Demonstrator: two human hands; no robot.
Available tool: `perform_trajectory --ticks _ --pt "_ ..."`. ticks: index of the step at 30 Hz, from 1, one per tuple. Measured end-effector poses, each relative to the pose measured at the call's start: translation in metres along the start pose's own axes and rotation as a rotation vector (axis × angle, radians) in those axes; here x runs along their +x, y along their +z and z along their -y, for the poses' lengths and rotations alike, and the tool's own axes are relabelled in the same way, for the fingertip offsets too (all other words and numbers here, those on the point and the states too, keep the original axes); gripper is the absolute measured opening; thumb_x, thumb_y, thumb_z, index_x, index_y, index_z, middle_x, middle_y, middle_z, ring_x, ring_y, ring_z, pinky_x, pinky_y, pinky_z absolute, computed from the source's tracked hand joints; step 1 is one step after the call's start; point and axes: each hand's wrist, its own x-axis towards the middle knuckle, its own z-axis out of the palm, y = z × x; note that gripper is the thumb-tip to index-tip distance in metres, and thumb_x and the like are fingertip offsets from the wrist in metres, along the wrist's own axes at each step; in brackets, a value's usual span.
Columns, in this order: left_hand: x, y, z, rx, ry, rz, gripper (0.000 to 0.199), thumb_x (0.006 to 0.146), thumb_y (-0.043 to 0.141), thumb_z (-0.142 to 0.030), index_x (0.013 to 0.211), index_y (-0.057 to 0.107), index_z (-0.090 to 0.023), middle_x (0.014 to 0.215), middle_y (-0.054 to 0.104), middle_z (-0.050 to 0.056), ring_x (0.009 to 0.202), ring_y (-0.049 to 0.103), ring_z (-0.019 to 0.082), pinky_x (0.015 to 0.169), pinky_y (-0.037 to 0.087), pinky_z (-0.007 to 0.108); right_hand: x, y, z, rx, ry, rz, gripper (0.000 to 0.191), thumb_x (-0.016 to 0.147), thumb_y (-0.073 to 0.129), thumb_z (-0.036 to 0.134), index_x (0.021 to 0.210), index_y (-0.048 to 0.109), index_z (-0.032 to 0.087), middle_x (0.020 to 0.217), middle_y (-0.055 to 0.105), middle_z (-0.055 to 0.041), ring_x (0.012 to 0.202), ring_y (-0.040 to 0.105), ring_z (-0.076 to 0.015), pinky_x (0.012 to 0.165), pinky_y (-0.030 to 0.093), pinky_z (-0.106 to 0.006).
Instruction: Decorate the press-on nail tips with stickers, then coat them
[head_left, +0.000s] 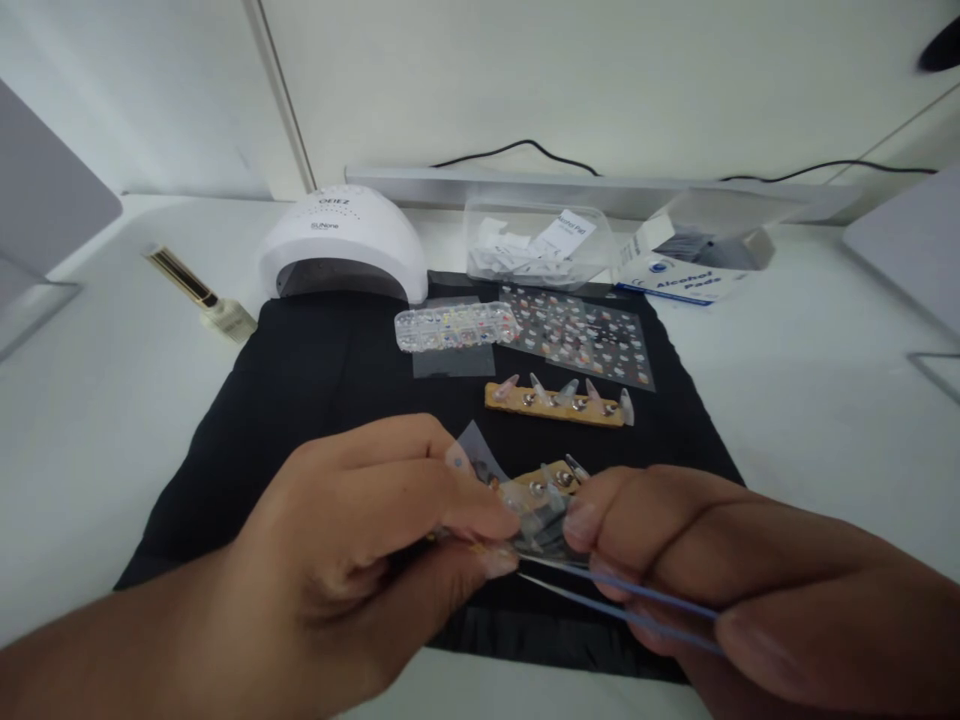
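Note:
My left hand (352, 540) pinches a small clear sticker sheet (474, 452) between thumb and forefinger. A corner of the sheet sticks up above the fingers; the rest is mostly covered. In my right hand (720, 550) is a pair of pale blue tweezers (637, 594), whose tips meet close to my left thumb. Whether the tips grip a sticker cannot be made out. Just behind the fingertips, partly hidden, is a wooden strip (551, 482) bearing clear nail tips. A second strip (555, 404) with several nail tips on metal studs lies farther back.
Behind lie a clear rhinestone case (456, 327) and sticker sheets (581, 335) on a black cloth (315, 380). A white nail lamp (341, 235), a bin of wipe packets (536, 250) and an alcohol pads box (690, 265) line the back. A polish bottle (202, 297) stands left.

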Motion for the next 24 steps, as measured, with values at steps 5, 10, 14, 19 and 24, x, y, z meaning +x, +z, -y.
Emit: perform_trajectory --ticks 5,10,14,19,24 --pt "-0.0006 0.0007 0.0011 0.016 0.001 0.0 0.011 0.088 0.073 -0.013 0.09 0.072 -0.023 0.077 0.066 0.0 0.056 0.057 0.009 0.045 0.042 0.02 -0.0026 0.0059 0.0078 0.07 0.08 -0.066 0.022 0.101 0.059 0.04 0.091 0.075 0.029 0.07 0.076 0.0004 0.061 0.069 -0.0211 0.067 0.062 -0.045" --pt "-0.0027 0.0011 0.0028 0.016 0.051 -0.005 0.012 0.088 0.073 -0.009 0.092 0.072 -0.02 0.077 0.065 0.0 0.059 0.06 0.008 0.049 0.046 0.017 -0.0014 0.0078 0.0081 0.068 0.061 -0.06 0.021 0.1 0.061 0.038 0.092 0.077 0.028 0.07 0.076 0.0006 0.062 0.069 -0.0212 0.069 0.062 -0.045" --pt "-0.0047 0.0015 0.0045 -0.007 0.052 -0.013 0.011 0.088 0.072 -0.008 0.089 0.071 -0.019 0.077 0.065 0.001 0.062 0.063 0.01 0.051 0.046 0.019 0.0007 0.0043 0.0042 0.069 0.049 -0.009 0.02 0.101 0.06 0.037 0.094 0.076 0.027 0.07 0.075 -0.0002 0.063 0.07 -0.0214 0.069 0.062 -0.045" --pt "-0.0047 0.0021 0.0049 -0.046 0.037 -0.004 0.011 0.088 0.072 -0.009 0.088 0.071 -0.019 0.076 0.064 0.001 0.063 0.062 0.011 0.05 0.045 0.021 -0.005 0.0013 0.0011 0.1 0.067 -0.009 0.019 0.101 0.06 0.037 0.101 0.076 0.029 0.073 0.076 -0.0006 0.065 0.071 -0.022 0.07 0.061 -0.047" --pt "-0.0019 0.0036 0.0048 -0.059 0.02 0.0 0.01 0.088 0.073 -0.009 0.088 0.071 -0.019 0.076 0.064 0.0 0.062 0.062 0.01 0.05 0.045 0.021 -0.0036 0.0025 0.0045 0.073 0.009 -0.003 0.022 0.102 0.059 0.04 0.098 0.075 0.027 0.071 0.075 0.0006 0.061 0.07 -0.0194 0.07 0.062 -0.045"
